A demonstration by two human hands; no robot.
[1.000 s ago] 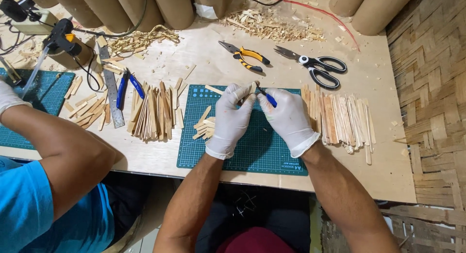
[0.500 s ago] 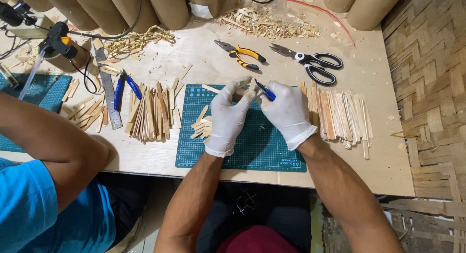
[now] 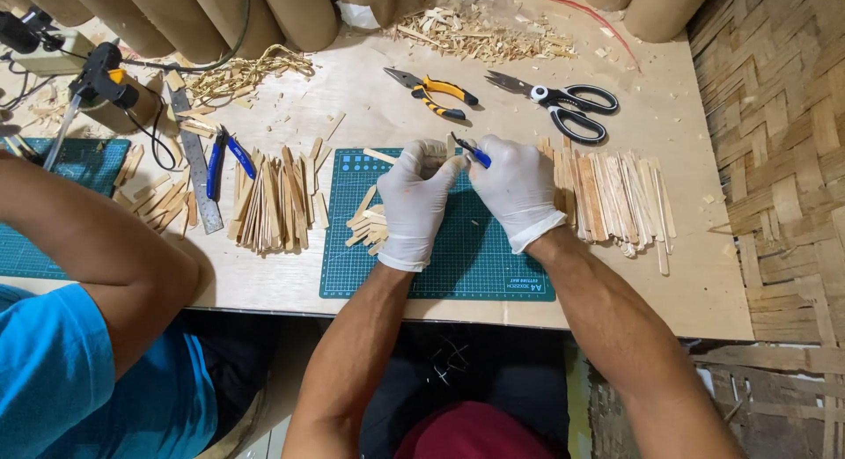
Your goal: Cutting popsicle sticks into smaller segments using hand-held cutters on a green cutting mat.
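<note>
Two gloved hands are meeting above the green cutting mat (image 3: 493, 265) on the table (image 3: 370, 116). The left hand (image 3: 418, 204) is pinching a small wooden stick (image 3: 449, 149) upright, steadying it, while the right hand (image 3: 519, 190) is gripping a blue-handled cutter (image 3: 471, 151) against its tip. Uncut sticks (image 3: 616, 199) are lying just right, within reach; trimmed pieces (image 3: 368, 226) are gathering on the mat's left.

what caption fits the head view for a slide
Gloved left hand and right hand work a wooden stick with a blue-handled tool over a green cutting mat.
</note>
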